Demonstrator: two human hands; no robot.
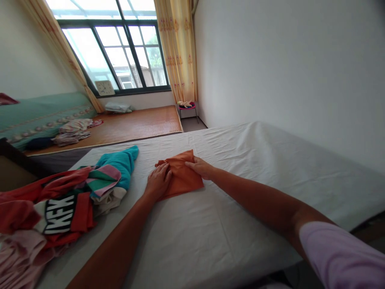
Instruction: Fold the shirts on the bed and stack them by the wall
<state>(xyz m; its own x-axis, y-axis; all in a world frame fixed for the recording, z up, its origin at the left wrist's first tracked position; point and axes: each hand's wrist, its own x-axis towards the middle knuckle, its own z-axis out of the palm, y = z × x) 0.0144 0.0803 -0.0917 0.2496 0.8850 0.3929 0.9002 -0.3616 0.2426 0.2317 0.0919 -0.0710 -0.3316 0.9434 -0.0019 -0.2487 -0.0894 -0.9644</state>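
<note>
A folded orange garment lies on the white sheet in front of me. My left hand rests flat on the garment's left part, fingers stretched out toward its far edge. At the right edge, my right hand pinches the fabric, thumb on top and the other fingers mostly hidden beneath or behind it. A small bunched bit of the orange cloth sticks out beyond the left fingertips. What kind of garment it is cannot be made out.
To the left lies a heap of clothes: a turquoise piece, a red garment with a lettered white panel and a pink one. Beyond are a mat-covered bed, a small stool and a clock. A wall rises at right.
</note>
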